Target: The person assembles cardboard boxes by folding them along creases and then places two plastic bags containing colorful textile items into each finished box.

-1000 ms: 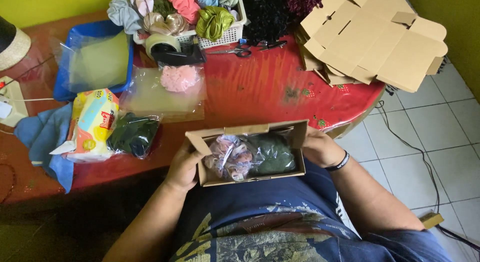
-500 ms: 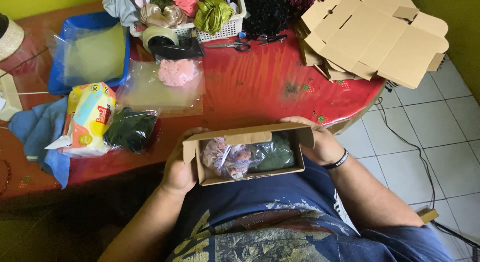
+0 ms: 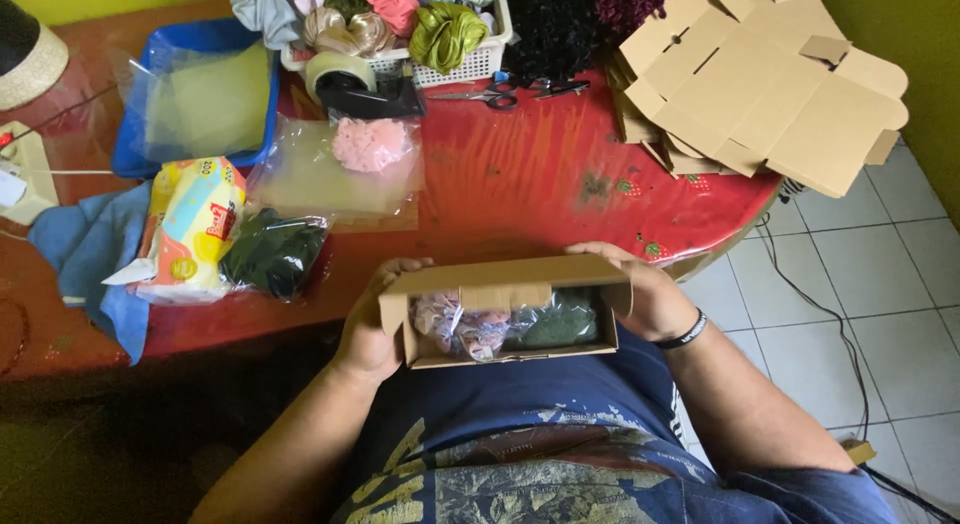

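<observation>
A small brown cardboard box [image 3: 500, 282] rests against my lap at the near edge of the red table [image 3: 520, 184]. My left hand [image 3: 368, 329] grips its left end and my right hand [image 3: 650, 299] grips its right end, a black band on that wrist. Inside the box lie a clear bag with a pink patterned fabric piece [image 3: 458, 329] and a bag with a dark green piece [image 3: 560, 324]. The lid flap is folded partly down over the top of the opening.
A stack of flat cardboard box blanks [image 3: 780, 94] lies at the right. A white basket of fabric scrunchies [image 3: 400, 19], scissors [image 3: 490, 97], a tape roll [image 3: 340, 76], a blue tray [image 3: 200, 94], bagged pink [image 3: 368, 144] and dark green [image 3: 272, 252] pieces and a colourful packet [image 3: 195, 224] are on the table.
The box has stayed in both hands and its lid flap has come further down over the opening. The view has shifted slightly.
</observation>
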